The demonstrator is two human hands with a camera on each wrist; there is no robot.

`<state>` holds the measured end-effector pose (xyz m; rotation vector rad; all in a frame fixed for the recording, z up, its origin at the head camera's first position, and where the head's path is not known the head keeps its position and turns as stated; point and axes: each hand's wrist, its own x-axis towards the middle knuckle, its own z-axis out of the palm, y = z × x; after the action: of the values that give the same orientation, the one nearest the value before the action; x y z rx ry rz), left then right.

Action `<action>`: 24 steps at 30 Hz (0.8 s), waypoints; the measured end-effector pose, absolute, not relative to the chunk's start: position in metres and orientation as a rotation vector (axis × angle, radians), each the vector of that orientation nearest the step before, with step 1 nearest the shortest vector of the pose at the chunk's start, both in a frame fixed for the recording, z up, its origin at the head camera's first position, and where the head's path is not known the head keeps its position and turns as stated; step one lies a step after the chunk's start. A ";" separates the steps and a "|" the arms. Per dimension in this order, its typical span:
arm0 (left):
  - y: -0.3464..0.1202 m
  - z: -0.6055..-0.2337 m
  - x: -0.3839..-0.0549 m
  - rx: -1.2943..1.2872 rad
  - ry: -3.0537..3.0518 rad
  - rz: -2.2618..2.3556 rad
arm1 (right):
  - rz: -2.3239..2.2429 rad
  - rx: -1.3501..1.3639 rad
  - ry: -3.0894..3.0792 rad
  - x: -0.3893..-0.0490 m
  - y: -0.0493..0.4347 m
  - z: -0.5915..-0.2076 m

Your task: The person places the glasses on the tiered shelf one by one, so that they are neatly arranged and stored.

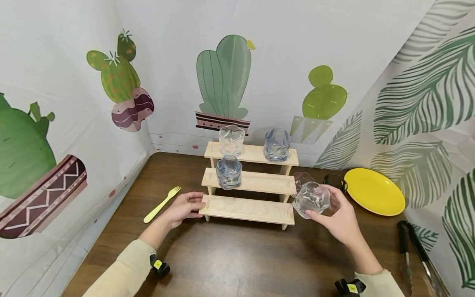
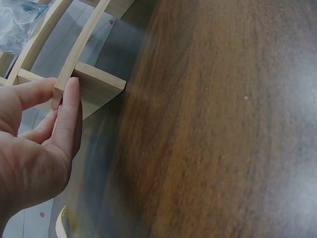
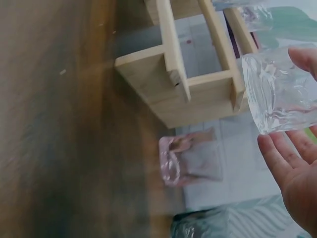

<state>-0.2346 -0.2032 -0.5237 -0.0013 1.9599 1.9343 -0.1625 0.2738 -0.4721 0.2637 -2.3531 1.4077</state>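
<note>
A three-step wooden display stand stands toward the back of the table. My left hand pinches the left end of its lowest step, thumb above and fingers below in the left wrist view. In my right hand is a clear wavy glass, tilted and held between thumb and fingers just off the stand's right end. On the top step are another clear glass at left and a blue glass at right. A second blue glass sits on the middle step's left part. The lowest step is bare.
Right of the stand, a pinkish clear glass and a dark glass stand on the table. Farther right lie a yellow plate and black-handled tongs. A yellow-green fork lies at left. Printed cloth hangs behind.
</note>
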 end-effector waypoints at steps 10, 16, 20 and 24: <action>-0.203 -0.524 -0.235 -0.003 1.965 1.934 | 1.483 0.366 -2.296 -0.174 0.247 -0.441; -0.204 -0.524 -0.234 -0.006 1.967 1.935 | 1.484 0.349 -2.334 -0.184 0.231 -0.431; -0.204 -0.523 -0.234 -0.005 1.971 1.932 | 1.519 0.350 -2.322 -0.201 0.227 -0.444; -0.203 -0.523 -0.234 -0.005 1.971 1.930 | 1.591 0.363 -2.292 -0.215 0.221 -0.454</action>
<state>-0.2336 -0.2031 -0.5232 -0.0054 1.9707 1.9298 -0.2152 0.2209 -0.4541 0.3632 -2.2918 1.5907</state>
